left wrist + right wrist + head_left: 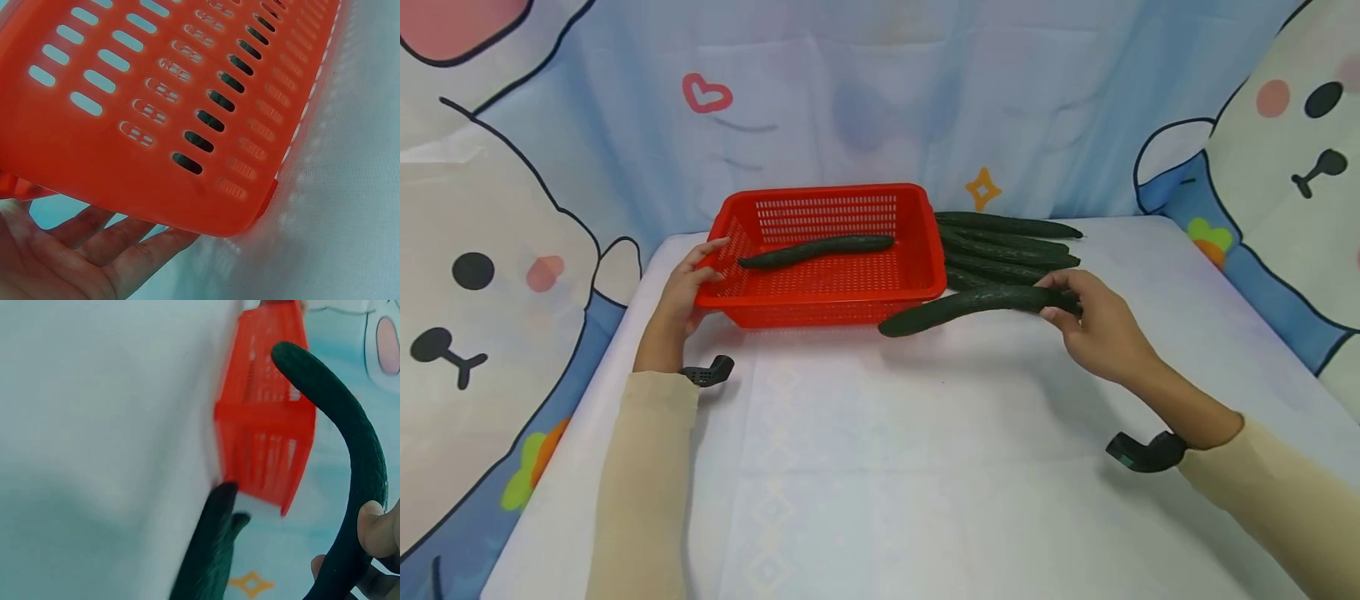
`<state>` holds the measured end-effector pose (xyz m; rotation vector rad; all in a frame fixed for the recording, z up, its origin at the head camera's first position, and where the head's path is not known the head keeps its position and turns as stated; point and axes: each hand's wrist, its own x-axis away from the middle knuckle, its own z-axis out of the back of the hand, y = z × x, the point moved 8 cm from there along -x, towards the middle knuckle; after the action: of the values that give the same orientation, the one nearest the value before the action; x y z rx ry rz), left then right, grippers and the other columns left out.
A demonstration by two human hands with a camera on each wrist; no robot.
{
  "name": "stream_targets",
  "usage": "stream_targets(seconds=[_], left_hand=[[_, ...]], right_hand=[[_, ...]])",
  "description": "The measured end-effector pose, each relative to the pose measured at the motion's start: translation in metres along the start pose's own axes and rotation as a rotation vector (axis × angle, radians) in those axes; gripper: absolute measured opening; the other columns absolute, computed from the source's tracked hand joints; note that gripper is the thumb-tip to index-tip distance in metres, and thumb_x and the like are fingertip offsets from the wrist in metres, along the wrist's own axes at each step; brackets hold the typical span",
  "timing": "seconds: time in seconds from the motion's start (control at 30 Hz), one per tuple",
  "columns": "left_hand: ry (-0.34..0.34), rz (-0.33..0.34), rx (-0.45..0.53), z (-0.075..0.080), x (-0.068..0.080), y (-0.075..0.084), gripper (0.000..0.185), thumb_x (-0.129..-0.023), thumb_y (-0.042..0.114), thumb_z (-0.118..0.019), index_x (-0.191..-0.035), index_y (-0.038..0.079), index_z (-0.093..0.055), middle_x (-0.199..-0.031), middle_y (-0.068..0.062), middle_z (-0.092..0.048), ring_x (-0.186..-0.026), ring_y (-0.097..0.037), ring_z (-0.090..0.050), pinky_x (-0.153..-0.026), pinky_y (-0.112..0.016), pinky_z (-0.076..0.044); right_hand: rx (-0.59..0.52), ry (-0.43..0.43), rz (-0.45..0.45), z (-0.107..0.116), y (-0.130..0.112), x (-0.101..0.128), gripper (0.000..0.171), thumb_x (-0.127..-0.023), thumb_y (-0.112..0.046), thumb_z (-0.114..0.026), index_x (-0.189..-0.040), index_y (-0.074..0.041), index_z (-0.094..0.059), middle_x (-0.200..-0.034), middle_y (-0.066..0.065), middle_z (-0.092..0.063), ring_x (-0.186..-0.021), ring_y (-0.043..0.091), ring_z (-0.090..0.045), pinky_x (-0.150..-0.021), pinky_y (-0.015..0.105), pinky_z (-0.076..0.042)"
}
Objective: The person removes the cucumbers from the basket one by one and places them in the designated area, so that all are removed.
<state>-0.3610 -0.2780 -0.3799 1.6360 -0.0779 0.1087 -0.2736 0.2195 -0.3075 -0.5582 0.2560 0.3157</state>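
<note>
A red slotted basket stands on the white table with one dark green cucumber lying across its floor. My left hand holds the basket's left rim, thumb on top. The left wrist view shows its fingers lying fairly straight under the basket's outer wall. My right hand grips the right end of a second, curved cucumber, held just in front of the basket's right corner. In the right wrist view this cucumber arches toward the basket, pinched by my fingertips.
Several more cucumbers lie in a pile right of the basket; one of them shows in the right wrist view. The white cloth-covered table stretches in front. Cartoon-printed curtains enclose the back and both sides.
</note>
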Motion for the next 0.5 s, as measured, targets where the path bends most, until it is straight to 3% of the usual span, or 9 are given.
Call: stream_targets(seconds=[0.27, 0.5], left_hand=[[-0.012, 0.001, -0.001, -0.002, 0.002, 0.001, 0.053, -0.088, 0.005, -0.042, -0.131, 0.036, -0.047, -0.148, -0.001, -0.026, -0.131, -0.031, -0.032, -0.092, -0.037, -0.048], [-0.017, -0.007, 0.001, -0.002, 0.003, 0.001, 0.052, -0.089, 0.005, -0.042, -0.132, 0.035, -0.047, -0.148, -0.001, -0.025, -0.129, -0.033, -0.034, -0.089, -0.034, -0.05]], right_hand=[[0.04, -0.023, -0.115, 0.001, 0.044, 0.011, 0.034, -0.091, -0.011, -0.053, -0.122, 0.0, -0.046, -0.123, 0.024, -0.046, -0.108, 0.039, -0.045, -0.089, 0.06, -0.038], [0.051, -0.047, -0.202, -0.003, 0.068, 0.008, 0.037, -0.093, -0.018, -0.051, -0.124, 0.001, -0.044, -0.124, 0.026, -0.045, -0.103, 0.039, -0.046, -0.083, 0.058, -0.041]])
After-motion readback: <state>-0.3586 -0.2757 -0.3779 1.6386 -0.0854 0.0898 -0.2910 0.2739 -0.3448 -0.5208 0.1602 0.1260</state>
